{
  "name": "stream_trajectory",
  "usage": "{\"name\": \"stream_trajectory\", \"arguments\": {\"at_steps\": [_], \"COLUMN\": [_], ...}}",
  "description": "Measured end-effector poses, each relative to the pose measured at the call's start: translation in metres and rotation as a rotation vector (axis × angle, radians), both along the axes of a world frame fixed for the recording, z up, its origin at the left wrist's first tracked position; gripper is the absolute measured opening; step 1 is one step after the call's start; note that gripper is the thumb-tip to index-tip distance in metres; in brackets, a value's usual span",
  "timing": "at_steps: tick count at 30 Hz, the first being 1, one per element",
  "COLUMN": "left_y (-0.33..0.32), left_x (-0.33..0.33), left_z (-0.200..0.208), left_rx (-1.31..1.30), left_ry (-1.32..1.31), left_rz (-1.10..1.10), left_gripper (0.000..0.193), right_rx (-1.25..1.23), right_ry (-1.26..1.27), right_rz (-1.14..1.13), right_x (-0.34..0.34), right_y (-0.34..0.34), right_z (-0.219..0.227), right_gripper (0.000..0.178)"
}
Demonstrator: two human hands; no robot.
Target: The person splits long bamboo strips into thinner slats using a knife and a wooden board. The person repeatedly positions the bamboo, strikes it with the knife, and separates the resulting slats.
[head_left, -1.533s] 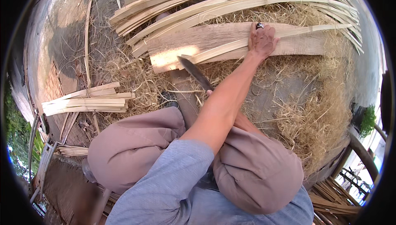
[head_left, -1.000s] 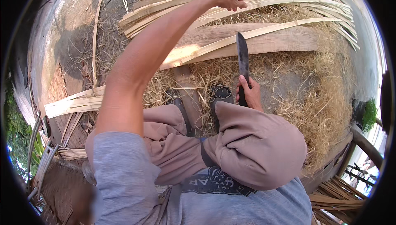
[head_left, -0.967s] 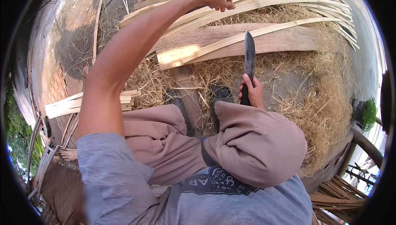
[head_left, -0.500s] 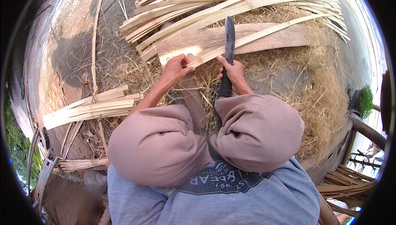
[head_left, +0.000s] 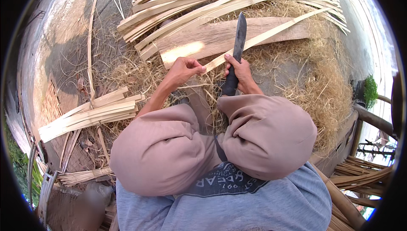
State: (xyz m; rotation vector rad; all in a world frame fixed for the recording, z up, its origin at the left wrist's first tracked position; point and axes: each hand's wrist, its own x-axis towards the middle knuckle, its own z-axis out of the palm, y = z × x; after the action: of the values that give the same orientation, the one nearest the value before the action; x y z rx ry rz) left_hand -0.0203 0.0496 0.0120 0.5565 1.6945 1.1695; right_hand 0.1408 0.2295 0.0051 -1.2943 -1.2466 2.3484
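Between my knees, my left hand pinches the near end of a long pale bamboo strip. The strip slants away to the far right, over a wooden plank. My right hand is wrapped around the black handle of a large knife, its dark blade pointing away from me. The blade crosses the strip just beyond my right thumb, which rests close to the strip. Whether the edge bites into the strip, I cannot tell.
A large pile of bamboo strips lies beyond the plank. Curly shavings cover the ground around me. To the left is a smaller stack of strips. More strips and a bamboo pole are at the right.
Both hands have shifted slightly right in the picture, still on the strip and the knife. The blade now leans further right, and the whole view has moved a little.
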Motion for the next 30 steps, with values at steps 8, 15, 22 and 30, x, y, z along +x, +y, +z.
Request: {"name": "stream_trajectory", "arguments": {"at_steps": [8,15,22,30], "left_y": [0.017,0.042,-0.003,-0.016], "left_x": [0.018,-0.009,0.017,0.013], "left_z": [-0.004,0.013,-0.029,-0.036], "left_rx": [0.406,0.127,-0.183,-0.243], "left_ry": [0.883,0.382,-0.159,0.339], "left_rz": [-0.138,0.271,-0.209,-0.004], "left_gripper": [0.022,0.04,0.054,0.049], "right_rx": [-0.018,-0.02,0.176,1.285], "right_ry": [-0.006,-0.034,-0.148,-0.796], "right_rz": [0.004,0.067,0.256,0.227], "right_x": [0.018,0.02,0.029,0.087], "right_y": [-0.006,-0.008,0.014,0.15], "right_z": [-0.007,-0.009,0.008,-0.03], "right_gripper": [0.025,0.024,0.042,0.05]}}
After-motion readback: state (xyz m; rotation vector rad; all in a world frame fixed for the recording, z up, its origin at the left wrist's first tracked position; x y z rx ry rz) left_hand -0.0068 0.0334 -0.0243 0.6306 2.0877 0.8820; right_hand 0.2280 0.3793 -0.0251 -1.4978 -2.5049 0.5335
